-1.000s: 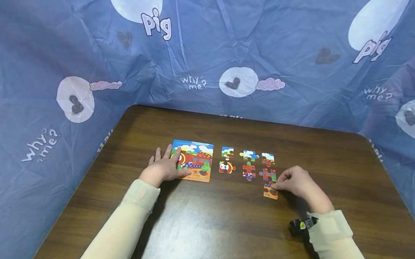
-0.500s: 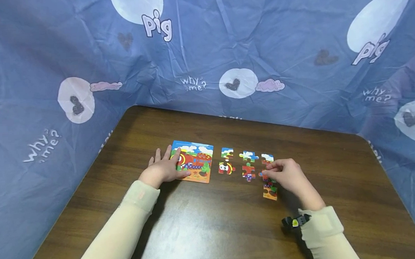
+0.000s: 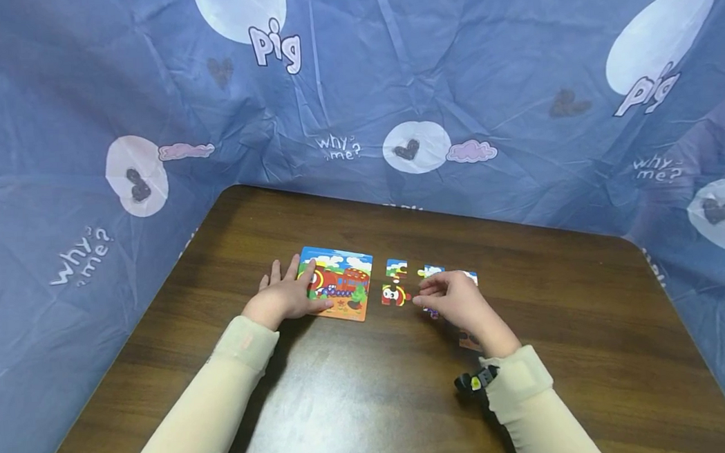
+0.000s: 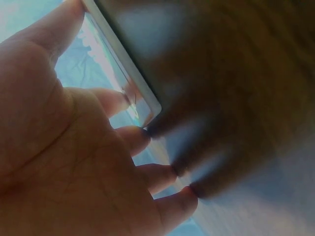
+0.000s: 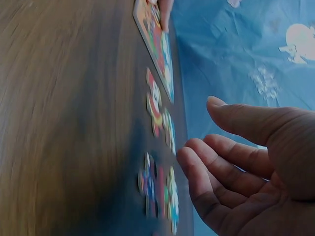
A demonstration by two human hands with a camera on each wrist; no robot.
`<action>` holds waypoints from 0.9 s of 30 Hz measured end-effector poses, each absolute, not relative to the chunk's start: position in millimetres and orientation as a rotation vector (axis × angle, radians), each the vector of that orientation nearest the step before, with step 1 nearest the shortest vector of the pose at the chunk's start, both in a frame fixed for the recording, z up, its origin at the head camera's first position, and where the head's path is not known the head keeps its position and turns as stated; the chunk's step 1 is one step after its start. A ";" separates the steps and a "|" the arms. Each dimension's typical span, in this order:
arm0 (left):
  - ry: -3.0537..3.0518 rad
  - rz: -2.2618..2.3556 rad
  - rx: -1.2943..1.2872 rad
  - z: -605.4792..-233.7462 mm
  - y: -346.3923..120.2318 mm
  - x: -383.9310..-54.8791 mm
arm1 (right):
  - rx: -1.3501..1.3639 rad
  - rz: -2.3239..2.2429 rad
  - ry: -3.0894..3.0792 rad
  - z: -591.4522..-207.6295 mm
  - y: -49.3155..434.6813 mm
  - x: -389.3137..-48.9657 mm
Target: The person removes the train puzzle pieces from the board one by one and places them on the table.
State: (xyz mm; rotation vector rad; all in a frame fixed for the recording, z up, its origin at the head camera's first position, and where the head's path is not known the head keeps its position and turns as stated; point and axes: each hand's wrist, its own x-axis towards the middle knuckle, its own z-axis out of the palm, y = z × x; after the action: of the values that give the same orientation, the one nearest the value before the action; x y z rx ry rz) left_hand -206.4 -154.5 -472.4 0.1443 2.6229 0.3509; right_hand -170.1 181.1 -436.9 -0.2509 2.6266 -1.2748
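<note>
My left hand rests with spread fingers on the left edge of a square picture board showing a red train. In the left wrist view its fingertips touch down around the board's corner. My right hand hovers over the loose puzzle pieces, thumb and fingers apart with nothing between them in the right wrist view. Its fingertips are right beside the piece with the train's white-eyed face. A sky-and-green puzzle piece lies behind that one. The right hand covers several pieces to its right.
An orange-bottomed puzzle piece shows partly under the right wrist. A black wrist camera sits at the right cuff. The brown wooden table meets a blue printed cloth at its back edge.
My right hand has moved left across the pieces, from the lower right one to beside the face piece. The left hand has stayed on the board.
</note>
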 end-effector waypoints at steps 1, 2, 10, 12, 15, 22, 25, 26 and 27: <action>2.623 0.351 0.144 -473.1 -154.6 -206.5 | -0.264 -1.268 2.628 -437.3 176.6 -171.4; 2.625 0.353 0.144 -474.8 -155.0 -207.2 | -0.265 -1.262 2.628 -437.7 172.2 -172.6; 2.641 0.370 0.158 -484.2 -157.4 -209.6 | -0.358 -1.294 2.561 -439.8 140.0 -181.6; 2.635 0.373 0.158 -484.7 -157.5 -210.2 | -0.364 -1.298 2.547 -440.2 132.9 -183.5; 2.619 0.374 0.149 -485.1 -157.5 -212.0 | -0.372 -1.289 2.551 -440.9 123.0 -186.1; 2.606 0.365 0.132 -483.5 -157.7 -212.6 | -0.407 -1.256 2.571 -445.9 98.2 -192.1; 2.613 0.361 0.134 -480.1 -156.7 -210.6 | -0.440 -1.214 2.582 -448.5 86.8 -194.8; 2.619 0.360 0.138 -479.4 -156.6 -209.8 | -0.448 -1.200 2.584 -449.3 82.9 -195.9; 2.621 0.360 0.142 -478.5 -156.3 -209.3 | -0.459 -1.179 2.590 -450.0 79.1 -197.0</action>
State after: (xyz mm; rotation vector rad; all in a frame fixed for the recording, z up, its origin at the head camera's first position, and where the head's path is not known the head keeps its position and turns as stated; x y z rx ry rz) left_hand -209.3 -156.3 -478.5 0.1417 2.6209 0.3603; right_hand -197.0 79.1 -450.0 -0.4590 2.5895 -1.1788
